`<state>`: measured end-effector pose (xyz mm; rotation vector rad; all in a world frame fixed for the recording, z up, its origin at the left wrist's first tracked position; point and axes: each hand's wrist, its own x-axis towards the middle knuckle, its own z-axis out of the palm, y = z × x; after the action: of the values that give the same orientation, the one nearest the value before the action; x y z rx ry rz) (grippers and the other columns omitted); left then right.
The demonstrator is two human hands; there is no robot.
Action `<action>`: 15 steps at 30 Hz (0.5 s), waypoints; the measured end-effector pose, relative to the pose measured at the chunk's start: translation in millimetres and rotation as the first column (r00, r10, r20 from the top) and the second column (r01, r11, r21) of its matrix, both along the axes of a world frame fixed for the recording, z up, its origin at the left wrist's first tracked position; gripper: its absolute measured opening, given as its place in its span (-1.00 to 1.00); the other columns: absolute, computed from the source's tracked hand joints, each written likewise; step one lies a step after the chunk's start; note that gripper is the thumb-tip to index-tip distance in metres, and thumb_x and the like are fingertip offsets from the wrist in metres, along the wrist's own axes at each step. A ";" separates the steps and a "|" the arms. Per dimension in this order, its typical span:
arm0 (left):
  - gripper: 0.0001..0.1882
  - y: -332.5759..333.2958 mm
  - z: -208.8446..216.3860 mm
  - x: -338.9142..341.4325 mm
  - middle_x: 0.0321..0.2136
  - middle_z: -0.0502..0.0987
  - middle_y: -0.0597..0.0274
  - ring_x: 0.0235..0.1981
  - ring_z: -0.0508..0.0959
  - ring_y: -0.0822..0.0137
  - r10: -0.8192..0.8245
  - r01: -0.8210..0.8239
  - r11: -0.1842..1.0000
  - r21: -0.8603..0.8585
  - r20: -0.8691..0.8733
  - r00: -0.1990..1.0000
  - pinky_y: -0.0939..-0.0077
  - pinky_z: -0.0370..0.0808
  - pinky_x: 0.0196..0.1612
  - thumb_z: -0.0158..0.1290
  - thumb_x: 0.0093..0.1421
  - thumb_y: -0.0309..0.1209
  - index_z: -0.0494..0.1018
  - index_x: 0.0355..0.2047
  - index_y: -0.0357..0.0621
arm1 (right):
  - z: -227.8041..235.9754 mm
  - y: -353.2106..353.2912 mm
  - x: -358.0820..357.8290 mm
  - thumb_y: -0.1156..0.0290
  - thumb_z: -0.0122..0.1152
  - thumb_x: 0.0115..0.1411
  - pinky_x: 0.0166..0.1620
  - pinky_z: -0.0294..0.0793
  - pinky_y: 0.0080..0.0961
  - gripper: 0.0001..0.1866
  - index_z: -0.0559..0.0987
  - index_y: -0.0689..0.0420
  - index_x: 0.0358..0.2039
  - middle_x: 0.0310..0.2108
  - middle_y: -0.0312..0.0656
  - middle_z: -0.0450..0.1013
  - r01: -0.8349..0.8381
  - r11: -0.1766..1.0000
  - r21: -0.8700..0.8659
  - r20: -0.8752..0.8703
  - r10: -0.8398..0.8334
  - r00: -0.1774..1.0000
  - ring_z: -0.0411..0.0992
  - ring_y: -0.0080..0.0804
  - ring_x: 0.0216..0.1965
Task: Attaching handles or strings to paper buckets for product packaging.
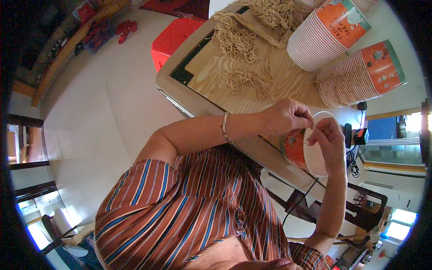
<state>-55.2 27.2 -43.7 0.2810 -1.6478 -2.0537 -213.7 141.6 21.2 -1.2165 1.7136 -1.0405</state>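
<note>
An orange paper bucket (pixel 296 150) with a white rim lies tilted at the table's near right edge, its pale inside turned to the right. My left hand (pixel 288 116) is closed in a pinch at the rim's upper left side. Close beside it, my right hand (pixel 329 137) reaches across the bucket's mouth, with fingertips pinched near the same stretch of rim. What is between the fingers of either hand is too small to make out. Beyond my hands lies a loose tangle of tan twine (pixel 246 82).
Two stacks of nested paper buckets, one upper (pixel 317 40) and one lower (pixel 351 83), lie at the table's far right. Larger twine heaps (pixel 236 38) cover the far side of the wooden board (pixel 207 83). A red stool (pixel 173 40) stands left of the table; black cables (pixel 355 166) hang at right.
</note>
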 end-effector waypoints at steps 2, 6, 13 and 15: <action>-0.85 0.1 -0.7 -0.3 -0.49 0.56 0.36 -0.44 0.50 0.57 -0.004 0.004 0.999 0.037 -0.002 1.000 0.61 0.47 -0.34 0.08 0.18 -0.44 0.54 -0.29 -0.26 | -5.7 3.0 1.3 0.67 0.05 0.18 -0.35 0.43 -0.62 -0.89 0.38 0.22 -0.30 -0.46 -0.29 0.37 -0.039 0.999 -0.021 -0.125 0.036 0.992 0.40 -0.57 -0.47; -0.84 0.3 7.4 0.6 -0.51 0.55 0.38 -0.48 0.48 0.59 -0.066 0.059 0.991 0.122 0.055 0.996 0.65 0.44 -0.37 0.09 0.17 -0.42 0.54 -0.30 -0.26 | 3.7 4.8 10.0 0.60 0.09 0.18 -0.31 0.46 -0.60 -0.90 0.44 0.23 -0.27 -0.45 -0.26 0.42 0.005 0.996 -0.086 -0.209 -0.023 0.978 0.43 -0.55 -0.44; -0.82 0.0 3.1 1.6 -0.49 0.56 0.36 -0.45 0.49 0.57 -0.021 0.018 0.999 0.048 0.059 0.998 0.63 0.45 -0.36 0.12 0.16 -0.39 0.55 -0.30 -0.24 | 21.7 -0.9 26.5 0.49 0.19 0.18 -0.32 0.49 -0.60 -0.83 0.51 0.21 -0.20 -0.48 -0.25 0.47 -0.062 0.992 -0.115 -0.360 0.017 0.933 0.46 -0.58 -0.46; -0.82 0.3 5.2 0.1 -0.48 0.57 0.35 -0.43 0.50 0.57 -0.006 0.007 1.000 -0.008 0.079 0.997 0.61 0.46 -0.34 0.12 0.16 -0.39 0.55 -0.30 -0.25 | 23.2 -1.3 26.4 0.48 0.20 0.18 -0.34 0.49 -0.59 -0.84 0.52 0.21 -0.22 -0.47 -0.25 0.48 -0.054 0.991 -0.119 -0.415 0.000 0.910 0.47 -0.58 -0.45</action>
<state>-55.1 27.5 -38.5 0.3584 -1.7056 -2.0642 -187.3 140.2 44.4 -1.6315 1.9629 -0.9318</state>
